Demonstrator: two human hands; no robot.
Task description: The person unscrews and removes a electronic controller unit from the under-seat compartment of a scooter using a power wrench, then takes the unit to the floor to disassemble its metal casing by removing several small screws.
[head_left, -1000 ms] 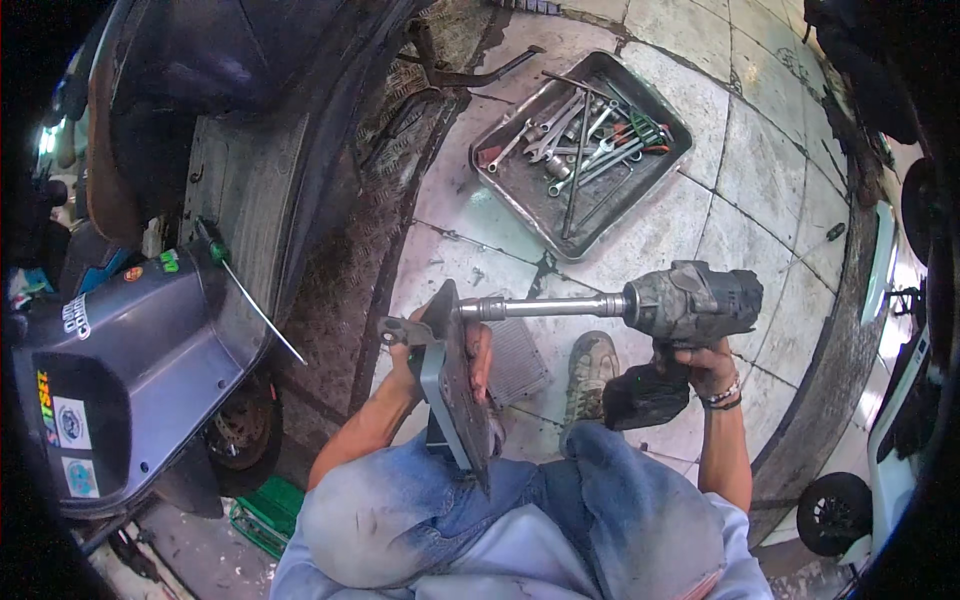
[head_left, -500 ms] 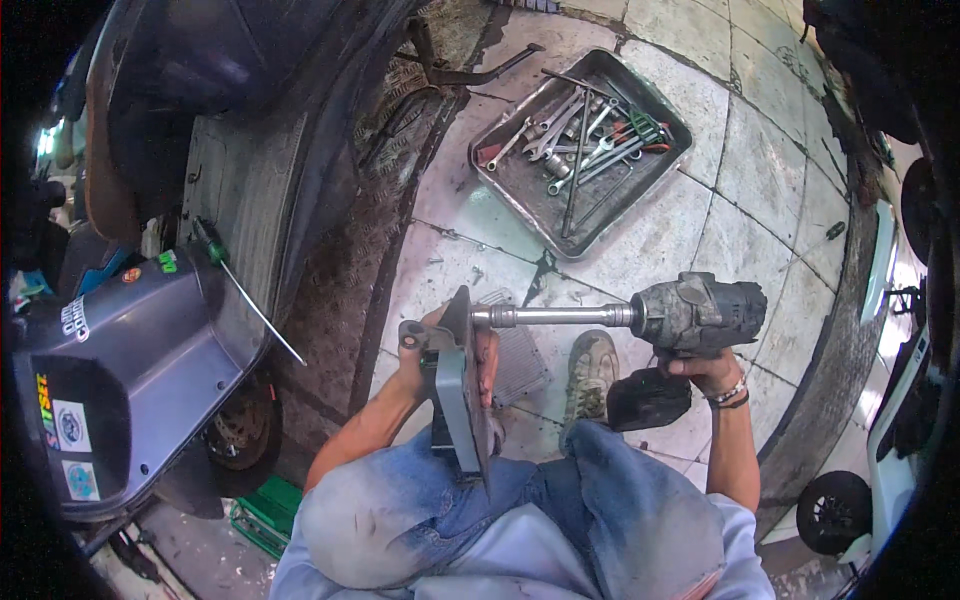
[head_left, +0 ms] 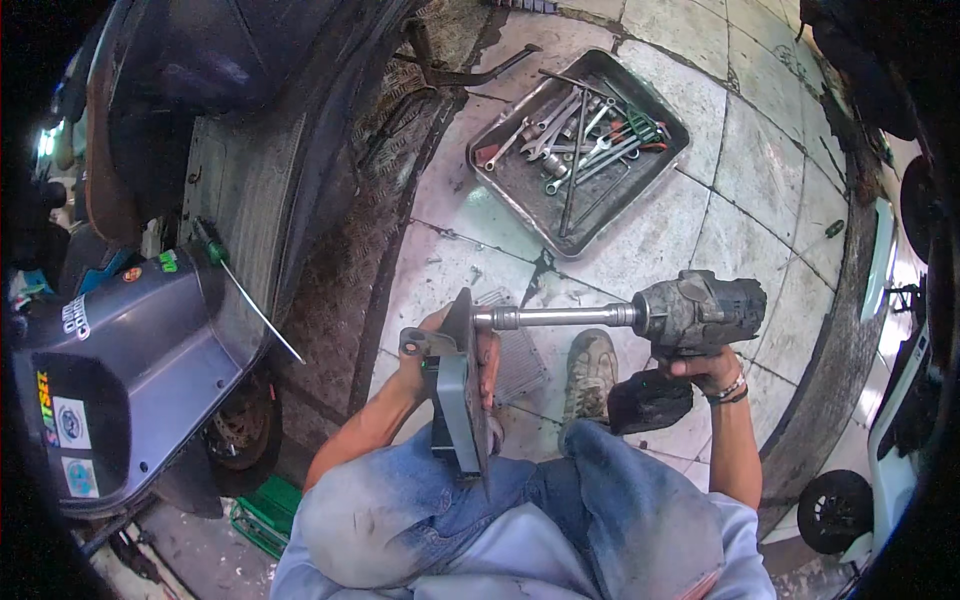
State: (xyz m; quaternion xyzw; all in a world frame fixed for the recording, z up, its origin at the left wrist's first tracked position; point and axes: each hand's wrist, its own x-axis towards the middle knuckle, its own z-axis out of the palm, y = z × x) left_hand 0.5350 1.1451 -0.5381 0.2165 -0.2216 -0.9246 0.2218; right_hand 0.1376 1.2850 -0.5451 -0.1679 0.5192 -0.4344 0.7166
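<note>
My right hand (head_left: 708, 371) is wrapped round the handle of a worn black cordless impact wrench (head_left: 690, 312). A long silver socket extension (head_left: 575, 317) runs leftward from the wrench. Its tip meets the upper part of a dark grey, plate-like vehicle part (head_left: 456, 405), which stands on edge above my lap. My left hand (head_left: 408, 378) grips this part from behind, with fingers showing on its right side. A lug with a hole sticks out at the part's upper left. What the socket sits on is hidden inside the part.
A metal tray (head_left: 520, 218) of wrenches, sockets and rods lies ahead on the tiled floor. A scooter (head_left: 150, 370) stands at left, with a green-handled screwdriver (head_left: 250, 290) on it. A green case (head_left: 268, 515) is beside my left leg. Another vehicle's wheel (head_left: 835, 510) is at right.
</note>
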